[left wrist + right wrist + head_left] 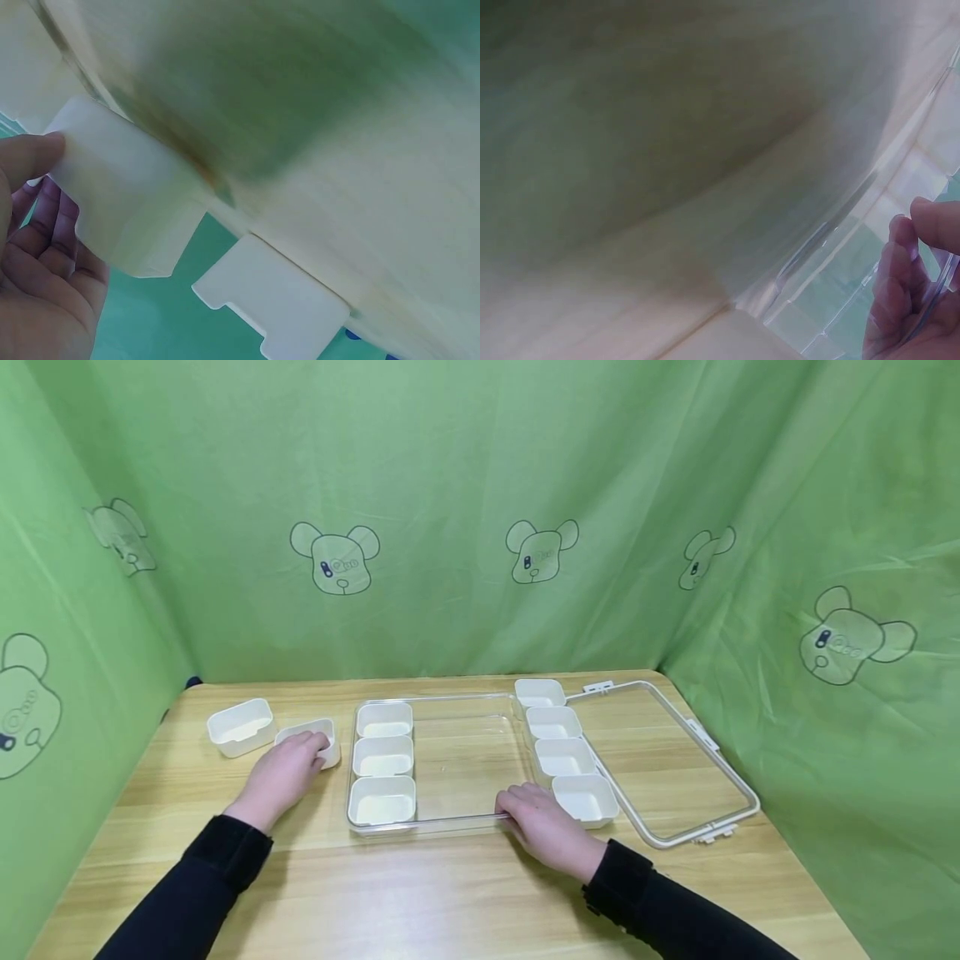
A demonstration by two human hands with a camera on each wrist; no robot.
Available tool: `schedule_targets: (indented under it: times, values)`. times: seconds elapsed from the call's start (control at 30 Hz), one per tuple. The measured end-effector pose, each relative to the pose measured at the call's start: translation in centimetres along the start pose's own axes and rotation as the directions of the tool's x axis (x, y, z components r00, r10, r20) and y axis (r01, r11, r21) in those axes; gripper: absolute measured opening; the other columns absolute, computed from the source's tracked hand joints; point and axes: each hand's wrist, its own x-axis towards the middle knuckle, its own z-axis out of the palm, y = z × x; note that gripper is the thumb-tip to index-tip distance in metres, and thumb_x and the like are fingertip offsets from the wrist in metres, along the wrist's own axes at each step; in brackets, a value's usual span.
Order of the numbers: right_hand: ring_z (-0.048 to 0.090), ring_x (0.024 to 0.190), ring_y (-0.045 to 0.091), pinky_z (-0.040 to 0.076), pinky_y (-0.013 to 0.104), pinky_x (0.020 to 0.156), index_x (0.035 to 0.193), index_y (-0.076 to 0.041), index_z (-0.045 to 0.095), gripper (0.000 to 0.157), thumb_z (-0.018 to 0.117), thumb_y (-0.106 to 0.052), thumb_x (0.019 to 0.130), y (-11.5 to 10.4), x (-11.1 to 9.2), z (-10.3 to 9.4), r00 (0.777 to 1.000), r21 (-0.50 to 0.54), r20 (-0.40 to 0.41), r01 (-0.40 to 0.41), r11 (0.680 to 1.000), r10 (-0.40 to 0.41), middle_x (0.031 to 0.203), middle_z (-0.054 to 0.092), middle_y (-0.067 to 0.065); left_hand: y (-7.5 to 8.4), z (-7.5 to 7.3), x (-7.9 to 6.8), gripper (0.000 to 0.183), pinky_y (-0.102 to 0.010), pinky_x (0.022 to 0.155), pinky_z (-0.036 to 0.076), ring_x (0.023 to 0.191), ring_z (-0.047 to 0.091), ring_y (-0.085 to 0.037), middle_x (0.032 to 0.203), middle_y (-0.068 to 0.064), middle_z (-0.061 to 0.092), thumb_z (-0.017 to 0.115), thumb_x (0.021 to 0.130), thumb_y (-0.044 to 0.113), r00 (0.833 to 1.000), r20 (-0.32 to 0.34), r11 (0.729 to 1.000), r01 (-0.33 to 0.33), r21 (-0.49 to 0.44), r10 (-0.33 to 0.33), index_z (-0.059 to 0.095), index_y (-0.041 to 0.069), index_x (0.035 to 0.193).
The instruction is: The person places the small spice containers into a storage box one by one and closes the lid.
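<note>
On the left of the table my left hand (281, 777) grips a small white bin (332, 753) by its wall. In the left wrist view the thumb lies on one side of this bin (131, 187) and the fingers on the other. A second white bin (242, 731) stands just left of it. My right hand (551, 828) pinches the near rim of a large clear tray (457, 824) close to its right corner; the right wrist view shows the fingers (892, 292) around the transparent wall. Three white bins (383, 756) stand in a column along the tray's left side.
Several white bins (562, 757) form a row along the tray's right side. Beyond them lies a white-edged clear lid frame (738, 781) with clips, touching or close to that row. Green curtains (450, 610) enclose the wooden table (420, 902) at the back and sides.
</note>
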Motion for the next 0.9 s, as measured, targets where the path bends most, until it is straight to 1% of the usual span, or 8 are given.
schedule_targets:
  times: [0.27, 0.43, 0.7, 0.9]
  values:
    - [0.047, 0.076, 0.007, 0.044, 0.03, 0.071, 0.085, -0.019, 0.054, 0.012, 0.066, -0.017, 0.083, 0.1, 0.1, 0.0, 1.0, -0.001, 0.004, -0.002, 1.0, 0.002, 0.079, 0.053, -0.011, 0.7, -0.9, 0.2, 0.016, -0.041, 0.073, 0.049, 0.084, 0.056, -0.023, 0.089, -0.005, 0.06, 0.063, 0.083, 0.008, 1.0, -0.014, 1.0, -0.001, -0.031, 0.001, 0.057, 0.008, 0.098]
    - [0.047, 0.076, 0.008, 0.044, 0.031, 0.071, 0.085, -0.019, 0.054, 0.013, 0.067, -0.017, 0.083, 0.1, 0.1, 0.1, 1.0, -0.002, 0.0, 0.004, 1.0, -0.004, 0.079, 0.054, -0.01, 1.4, -1.7, 0.6, 0.014, -0.039, 0.069, 0.048, 0.079, 0.053, -0.02, 0.086, -0.003, 0.057, 0.063, 0.083, 0.007, 0.999, -0.042, 0.999, -0.027, -0.03, 0.025, 0.056, 0.009, 0.095]
    - [0.047, 0.076, 0.008, 0.044, 0.031, 0.071, 0.085, -0.019, 0.054, 0.013, 0.067, -0.016, 0.082, 0.1, 0.1, 0.0, 1.0, -0.001, -0.006, 0.013, 1.0, -0.013, 0.079, 0.053, -0.011, 3.7, -3.4, 1.2, 0.014, -0.037, 0.067, 0.049, 0.078, 0.054, -0.018, 0.086, -0.001, 0.058, 0.061, 0.082, 0.006, 0.995, -0.079, 0.998, -0.057, -0.02, 0.055, 0.057, 0.011, 0.095]
    - [0.047, 0.077, 0.007, 0.044, 0.03, 0.072, 0.086, -0.019, 0.054, 0.013, 0.066, -0.016, 0.083, 0.1, 0.1, -0.1, 1.0, 0.0, 0.015, -0.006, 1.0, 0.006, 0.08, 0.053, -0.012, 5.7, -4.4, 1.9, 0.015, -0.037, 0.067, 0.049, 0.078, 0.054, -0.02, 0.086, -0.002, 0.058, 0.059, 0.081, 0.004, 0.991, -0.091, 0.995, -0.095, -0.014, 0.093, 0.057, 0.009, 0.095]
